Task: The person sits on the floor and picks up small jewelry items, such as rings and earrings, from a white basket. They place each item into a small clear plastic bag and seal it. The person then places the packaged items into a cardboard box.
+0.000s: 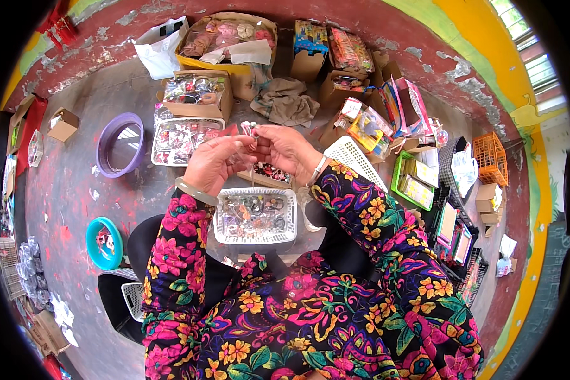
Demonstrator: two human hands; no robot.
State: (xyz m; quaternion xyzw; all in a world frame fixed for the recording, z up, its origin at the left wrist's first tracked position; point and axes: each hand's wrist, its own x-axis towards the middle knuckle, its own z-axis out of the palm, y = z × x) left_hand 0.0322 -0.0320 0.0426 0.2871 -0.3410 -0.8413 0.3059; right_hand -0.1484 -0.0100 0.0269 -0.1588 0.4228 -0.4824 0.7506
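Note:
Both hands are raised close together above the baskets. My right hand (pixel 286 149) pinches a small pink-and-white trinket (pixel 249 130), perhaps a hair tie; its exact kind is too small to tell. My left hand (pixel 216 159) meets it with fingers closed, on what looks like a thin clear plastic bag, partly hidden by the fingers. Below the hands stands a white basket (pixel 256 239) of small bagged accessories. Behind my left hand is another white basket (pixel 155 142) full of small packets. Under the hands, a box of red, black and white small pieces (pixel 269 174) shows partly.
Cartons of packaged goods (pixel 197 95) and a large box of pink items (pixel 228 41) stand at the back. A purple basin (pixel 120 144) and a teal basin (pixel 104 243) are at left. A green basket (pixel 415 180), white tray (pixel 354 161) and orange crate (pixel 489 159) line the right.

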